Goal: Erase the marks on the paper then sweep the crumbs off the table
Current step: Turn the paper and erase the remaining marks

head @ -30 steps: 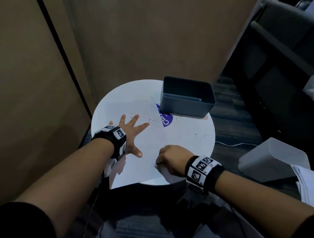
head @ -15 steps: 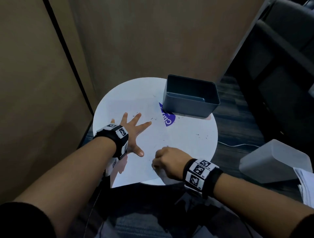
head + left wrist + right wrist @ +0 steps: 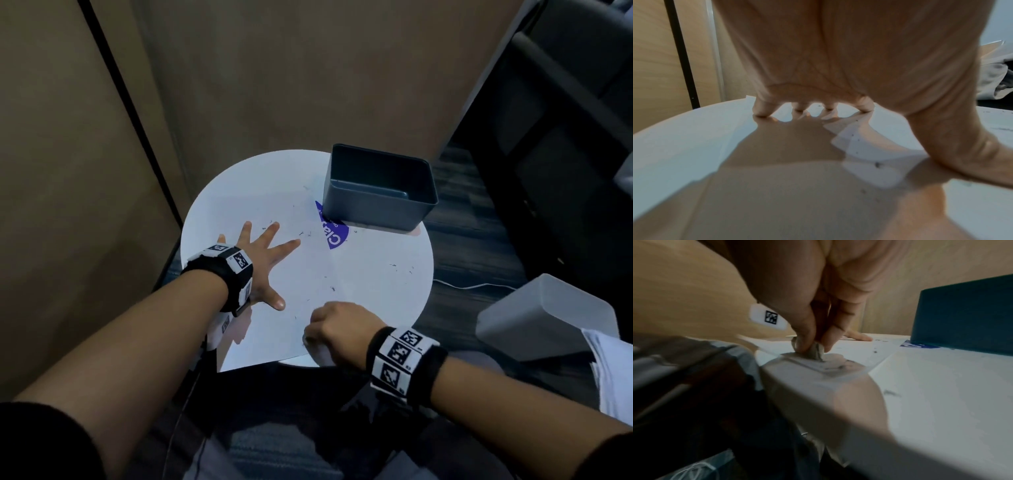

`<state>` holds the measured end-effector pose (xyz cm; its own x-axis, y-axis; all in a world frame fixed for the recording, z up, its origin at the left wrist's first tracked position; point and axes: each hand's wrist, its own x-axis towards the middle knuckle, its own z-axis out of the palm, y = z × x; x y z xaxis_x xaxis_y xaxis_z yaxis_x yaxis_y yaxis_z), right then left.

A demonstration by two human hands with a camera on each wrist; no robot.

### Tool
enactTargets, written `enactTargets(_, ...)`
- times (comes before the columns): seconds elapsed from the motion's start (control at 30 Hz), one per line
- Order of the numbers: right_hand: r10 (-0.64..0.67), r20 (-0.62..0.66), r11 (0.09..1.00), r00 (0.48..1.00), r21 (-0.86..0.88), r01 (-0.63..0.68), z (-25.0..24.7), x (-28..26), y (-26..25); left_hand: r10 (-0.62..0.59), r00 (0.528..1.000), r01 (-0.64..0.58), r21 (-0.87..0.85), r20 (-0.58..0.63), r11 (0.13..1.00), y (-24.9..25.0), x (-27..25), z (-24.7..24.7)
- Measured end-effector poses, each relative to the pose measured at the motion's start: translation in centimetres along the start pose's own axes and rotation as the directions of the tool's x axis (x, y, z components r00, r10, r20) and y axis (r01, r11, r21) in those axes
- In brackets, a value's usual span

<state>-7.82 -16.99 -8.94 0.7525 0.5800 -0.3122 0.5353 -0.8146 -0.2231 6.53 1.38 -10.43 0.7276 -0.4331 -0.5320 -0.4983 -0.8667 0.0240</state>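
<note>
**Eraser works down to the near corner of the paper**

The right hand (image 3: 337, 329) pinches a small grey eraser (image 3: 816, 352) between thumb and fingers and presses it on the paper (image 3: 298, 291) right at the sheet's near edge. Over the last 1 second that hand has slid a little to the left along this edge, while the left hand (image 3: 263, 263) has stayed flat with its 5 fingers spread, pinning the sheet to the round white table (image 3: 376, 291).

In the right wrist view, smudged grey marks (image 3: 840, 366) lie just beside the eraser, though blur makes it hard to say how much pencil is left. So the erasing is probably near its end but not done. Dark crumbs (image 3: 400, 269) are scattered over the paper and the bare table, some near the dark bin (image 3: 380, 209) at the far side. Sweeping has not begun.
</note>
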Motion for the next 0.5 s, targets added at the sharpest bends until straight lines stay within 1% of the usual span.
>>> enactTargets(0.03,-0.02,0.053,1.0,0.998,0.01,0.019,0.1,-0.6,-0.3,0.006,1.0,-0.006,-0.005,0.004,1.0,0.0,0.0,0.1)
enactTargets(0.07,-0.025,0.08,0.999,0.996,0.026,0.023,0.1,-1.0,-0.2,0.011,1.0,-0.011,-0.011,0.003,1.0,0.1,0.1,0.1)
enactTargets(0.1,-0.02,0.066,0.999,0.998,0.04,0.018,-0.2,-1.0,0.1,0.013,1.0,-0.013,-0.016,-0.005,1.0,0.0,0.2,0.0)
enactTargets(0.13,0.002,0.011,0.999,1.0,0.052,-0.003,-0.8,-0.7,0.6,0.012,1.0,-0.012,-0.017,-0.018,1.0,-0.1,0.2,-0.3)
enactTargets(0.2,0.079,-0.16,0.993,0.984,0.099,-0.064,-2.2,0.9,1.6,0.009,1.0,-0.009,-0.013,-0.01,1.0,-0.1,0.2,-0.8)
enactTargets(0.23,0.114,-0.215,0.989,0.97,0.121,-0.09,-2.9,1.8,1.9,0.007,1.0,-0.007,-0.013,-0.001,1.0,-0.1,0.2,-0.9)
enactTargets(0.27,0.138,-0.233,0.986,0.963,0.129,-0.11,-3.4,2.7,2.1,0.004,1.0,-0.004,-0.012,0.007,1.0,0.0,0.2,-0.8)
enactTargets(0.37,0.148,-0.171,0.985,0.974,0.11,-0.13,-2.8,3.8,1.9,-0.007,1.0,0.007,-0.009,0.013,1.0,0.2,0.1,-0.6)
enactTargets(0.5,0.114,-0.218,0.989,0.969,0.121,-0.089,0.0,1.0,1.2,0.0,1.0,0.0,0.0,0.0,1.0,0.1,0.1,-0.5)
